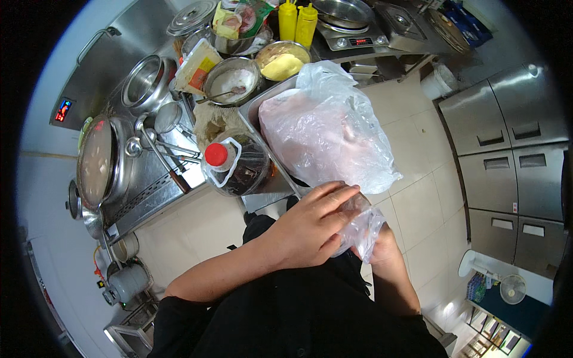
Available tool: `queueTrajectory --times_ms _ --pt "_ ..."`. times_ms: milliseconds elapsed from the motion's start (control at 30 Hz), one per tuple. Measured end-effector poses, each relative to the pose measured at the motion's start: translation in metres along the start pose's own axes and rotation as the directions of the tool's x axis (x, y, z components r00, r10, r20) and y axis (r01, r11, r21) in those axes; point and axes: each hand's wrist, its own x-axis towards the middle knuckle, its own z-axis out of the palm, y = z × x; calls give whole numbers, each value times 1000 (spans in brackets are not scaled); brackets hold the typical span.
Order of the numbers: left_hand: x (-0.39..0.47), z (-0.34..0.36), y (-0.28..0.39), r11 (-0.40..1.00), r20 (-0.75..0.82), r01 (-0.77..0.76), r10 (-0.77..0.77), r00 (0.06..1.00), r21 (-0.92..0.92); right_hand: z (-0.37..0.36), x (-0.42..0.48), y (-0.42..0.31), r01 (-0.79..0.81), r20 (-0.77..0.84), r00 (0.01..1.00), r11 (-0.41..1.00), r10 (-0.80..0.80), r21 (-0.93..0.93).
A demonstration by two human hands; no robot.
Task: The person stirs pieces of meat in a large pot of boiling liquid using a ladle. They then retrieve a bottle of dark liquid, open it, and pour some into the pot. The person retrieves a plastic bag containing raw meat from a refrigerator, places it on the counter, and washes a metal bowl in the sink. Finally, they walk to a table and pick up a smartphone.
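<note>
In front of my black top, both hands meet at a crumpled piece of clear plastic. My left hand lies over it, fingers bent across its upper part. Below and to the right, my right hand is against the same plastic; its fingers are mostly hidden. I cannot tell whether the plastic is a bag or a thin glove. Just beyond my hands, a large translucent plastic bag with pale pink contents sits in a metal tray. A big dark-filled bottle with a red cap stands left of the tray.
Bowls with white powder and yellow contents stand behind, near two yellow squeeze bottles. Ladles and a wide pot occupy the left steel counter. An induction cooker is at the back; steel cabinets line the right.
</note>
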Motion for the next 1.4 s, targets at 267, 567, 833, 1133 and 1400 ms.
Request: queueTrajectory --times_ms 267,567,833,1133,1400 --pt "7 9 -22 896 64 -19 53 996 -445 -16 -20 24 97 -138 989 960 -62 262" --pt "87 54 -105 769 188 128 -308 933 626 -10 -76 63 330 -391 894 912 -218 245" --pt "12 48 -125 856 -1 196 -223 975 479 4 -115 88 494 -623 734 842 -271 216" --pt "5 54 -116 864 -109 195 -163 981 465 17 -99 79 371 -566 795 913 -218 169" --pt "-37 64 -64 952 4 76 -79 997 -298 18 -98 82 348 -657 718 936 -230 53"
